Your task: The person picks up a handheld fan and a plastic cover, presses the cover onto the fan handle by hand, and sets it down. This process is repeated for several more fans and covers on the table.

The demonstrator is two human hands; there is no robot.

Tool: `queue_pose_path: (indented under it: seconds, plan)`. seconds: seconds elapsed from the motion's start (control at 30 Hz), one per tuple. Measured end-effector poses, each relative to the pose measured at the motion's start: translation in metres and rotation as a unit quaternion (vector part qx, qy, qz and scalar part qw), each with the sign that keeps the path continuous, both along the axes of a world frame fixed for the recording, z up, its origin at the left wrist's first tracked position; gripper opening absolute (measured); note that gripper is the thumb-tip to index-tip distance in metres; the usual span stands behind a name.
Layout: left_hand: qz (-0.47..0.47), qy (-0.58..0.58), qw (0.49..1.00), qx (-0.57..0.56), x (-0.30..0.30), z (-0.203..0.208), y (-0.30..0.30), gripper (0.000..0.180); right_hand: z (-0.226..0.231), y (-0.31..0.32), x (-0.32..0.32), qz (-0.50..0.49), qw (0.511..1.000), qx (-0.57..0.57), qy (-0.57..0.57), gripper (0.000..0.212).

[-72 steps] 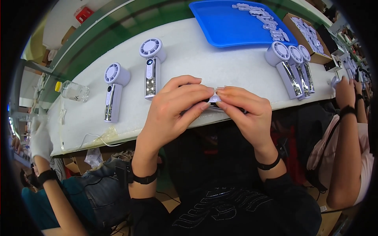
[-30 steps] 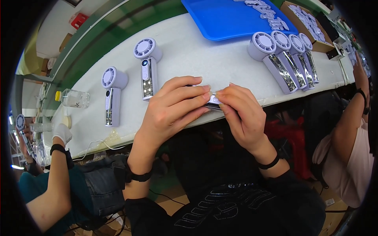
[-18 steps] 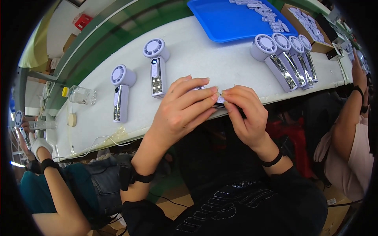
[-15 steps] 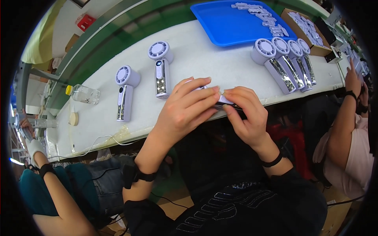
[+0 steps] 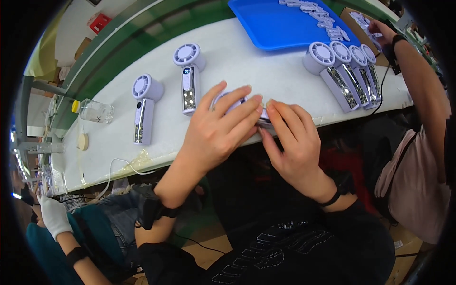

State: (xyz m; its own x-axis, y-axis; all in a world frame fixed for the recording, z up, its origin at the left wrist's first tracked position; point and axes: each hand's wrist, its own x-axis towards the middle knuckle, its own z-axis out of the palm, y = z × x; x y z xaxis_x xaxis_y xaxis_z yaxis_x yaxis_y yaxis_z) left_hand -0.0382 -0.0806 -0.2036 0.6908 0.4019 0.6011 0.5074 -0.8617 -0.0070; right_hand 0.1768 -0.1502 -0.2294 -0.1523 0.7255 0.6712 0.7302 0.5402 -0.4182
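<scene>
Near the table's front edge, a lavender handheld fan (image 5: 265,115) is held between my two hands, mostly covered by fingers. My left hand (image 5: 213,128) wraps over its round head end. The fingertips and thumb of my right hand (image 5: 297,145) pinch the handle end; any small part between them is too hidden to make out. Left of my hands lie two more fans: one (image 5: 188,57) with a lit display and another (image 5: 142,116) with a dark one. Several similar fans (image 5: 319,54) lie side by side to the right, their shiny handles toward me.
A blue tray (image 5: 266,31) with pale parts sits at the back, beside a carton (image 5: 356,23) into which a co-worker's hand (image 5: 382,32) reaches. Further left are a yellow-capped bottle (image 5: 96,112), a tape roll (image 5: 83,141) and a white cable (image 5: 110,173). A gloved co-worker's hand (image 5: 54,216) shows lower left.
My hands stay on the fan, with the right fingertips drawn slightly left and closer to the left hand. On the right, the co-worker's arm has swung over to the carton.
</scene>
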Motion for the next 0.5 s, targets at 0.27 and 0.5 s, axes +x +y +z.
queue_pose_path:
  seconds: [0.27, 0.5]
  plan:
    - [0.004, -0.042, 0.997, -0.061, 0.008, -0.005, -0.011, 0.050, -0.013, 0.011, 0.024, 0.079, 0.997, 0.001, 0.025, 0.049]
    - [-0.026, -0.031, 0.998, -0.039, 0.006, -0.006, 0.002, 0.049, -0.016, 0.005, 0.027, 0.044, 0.998, 0.039, 0.008, 0.048]
